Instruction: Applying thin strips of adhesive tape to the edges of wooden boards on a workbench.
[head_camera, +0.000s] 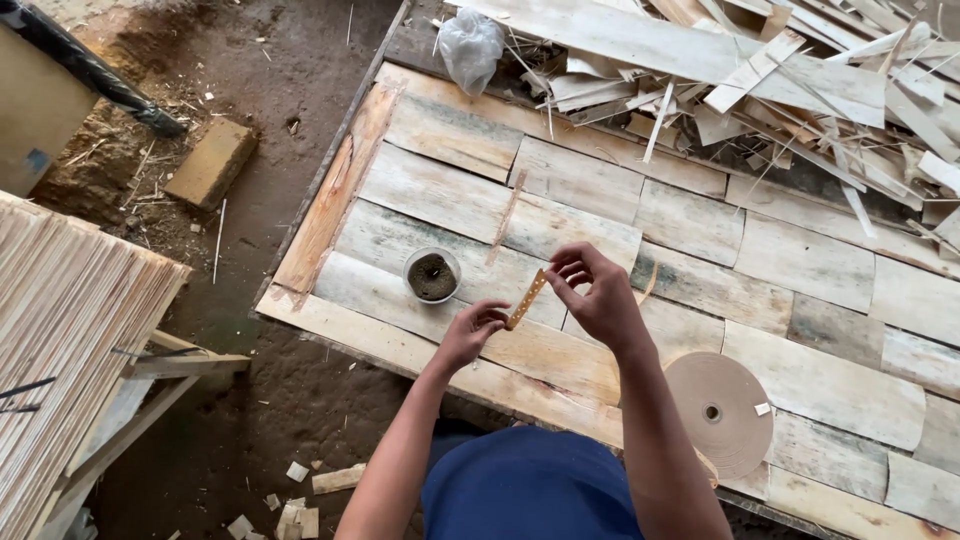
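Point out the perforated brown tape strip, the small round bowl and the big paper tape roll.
perforated brown tape strip (526, 299), head view, mid-strip
small round bowl (432, 277), head view, dark contents
big paper tape roll (728, 420), head view, flat face

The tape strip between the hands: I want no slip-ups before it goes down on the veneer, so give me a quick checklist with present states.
1. Strip of tape pinched at both ends by left hand and right hand: ok.
2. Strip untwisted: cannot tell.
3. Small bowl close to the hands: ok.
4. Tape roll lying flat on the veneer sheets: ok.
5. Veneer scraps apart from the hands: ok.
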